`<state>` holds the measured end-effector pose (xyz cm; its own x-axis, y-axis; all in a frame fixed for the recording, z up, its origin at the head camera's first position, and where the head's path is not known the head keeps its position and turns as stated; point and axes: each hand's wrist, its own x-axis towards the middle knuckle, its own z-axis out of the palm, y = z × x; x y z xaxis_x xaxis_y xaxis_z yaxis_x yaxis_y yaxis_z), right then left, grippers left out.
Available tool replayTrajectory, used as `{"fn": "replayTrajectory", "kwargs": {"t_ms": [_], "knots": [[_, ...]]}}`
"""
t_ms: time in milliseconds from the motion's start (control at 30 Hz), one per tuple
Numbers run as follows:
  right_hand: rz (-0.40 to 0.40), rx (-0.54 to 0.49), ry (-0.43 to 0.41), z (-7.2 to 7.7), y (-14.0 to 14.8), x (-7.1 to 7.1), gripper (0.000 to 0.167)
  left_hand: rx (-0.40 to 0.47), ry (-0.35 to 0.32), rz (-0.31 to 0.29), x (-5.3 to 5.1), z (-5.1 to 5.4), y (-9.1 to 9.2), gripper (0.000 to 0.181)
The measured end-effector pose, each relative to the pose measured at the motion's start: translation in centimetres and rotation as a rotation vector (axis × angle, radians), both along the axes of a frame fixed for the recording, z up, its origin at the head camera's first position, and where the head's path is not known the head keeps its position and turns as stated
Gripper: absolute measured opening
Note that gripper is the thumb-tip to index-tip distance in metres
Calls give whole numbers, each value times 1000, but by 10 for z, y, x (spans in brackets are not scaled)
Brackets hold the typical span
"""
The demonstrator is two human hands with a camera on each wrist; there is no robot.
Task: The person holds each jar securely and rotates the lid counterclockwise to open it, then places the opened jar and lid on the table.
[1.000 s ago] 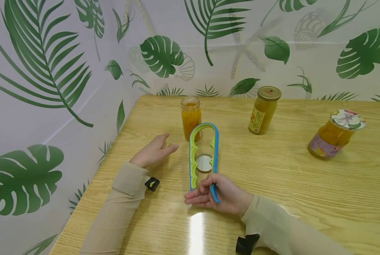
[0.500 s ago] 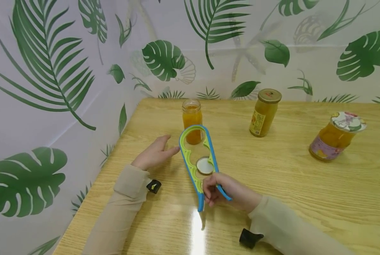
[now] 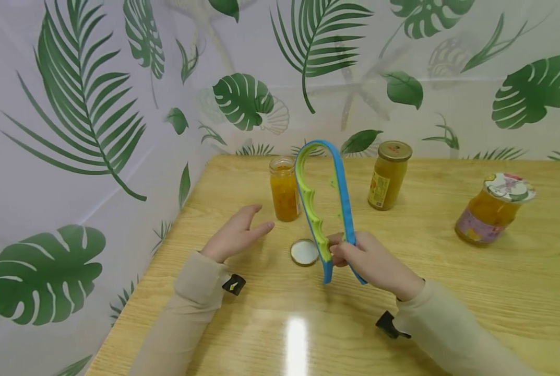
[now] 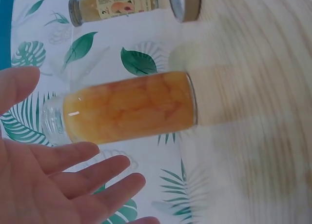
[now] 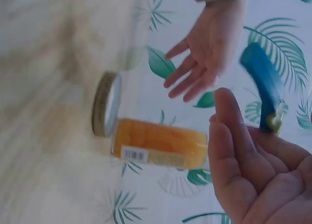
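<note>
My right hand (image 3: 371, 261) holds a blue and green jar opener (image 3: 344, 193) by one of its arms, raised above the table with its loop upward. The opener's other arm stands apart from it. In the right wrist view, a blue end of the opener (image 5: 263, 87) shows beyond my fingers. My left hand (image 3: 237, 235) has its fingers extended and holds nothing. Just past it stands a lidless glass jar (image 3: 284, 196) of orange fruit, also in the left wrist view as the orange jar (image 4: 131, 109). A round lid (image 3: 304, 252) lies on the table, pale inside up.
Behind my right hand stands a tall capped jar (image 3: 389, 177) with a yellow label. Farther right is a squat jar (image 3: 491, 211) with a purple label and patterned lid. Leaf-printed sheeting (image 3: 261, 52) borders the wooden table (image 3: 430, 313) at back and left.
My right hand has lifted the jar opener off from over the lid and shifted it right, turning its loop upward. My left hand stays beside the open jar, nearly still.
</note>
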<state>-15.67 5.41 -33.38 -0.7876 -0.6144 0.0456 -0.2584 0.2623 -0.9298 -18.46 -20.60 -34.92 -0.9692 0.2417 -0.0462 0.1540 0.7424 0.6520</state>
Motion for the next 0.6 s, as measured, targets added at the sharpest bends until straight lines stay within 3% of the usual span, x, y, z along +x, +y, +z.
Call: {"fn": "replayTrajectory", "kwargs": {"t_ms": [200,333,467,600], "knots": [[-35,-114,-3,10,20,-10,38,42,29,-24,1,5,14,61],[-71,-113,54,15,35,-12,43,46,52,-27,-1,6,27,60],[-156,5,180,18,49,-14,42,63,64,-39,-6,7,41,59],[-243,96,365,18,62,-21,18,93,82,-56,-13,10,56,59]]}}
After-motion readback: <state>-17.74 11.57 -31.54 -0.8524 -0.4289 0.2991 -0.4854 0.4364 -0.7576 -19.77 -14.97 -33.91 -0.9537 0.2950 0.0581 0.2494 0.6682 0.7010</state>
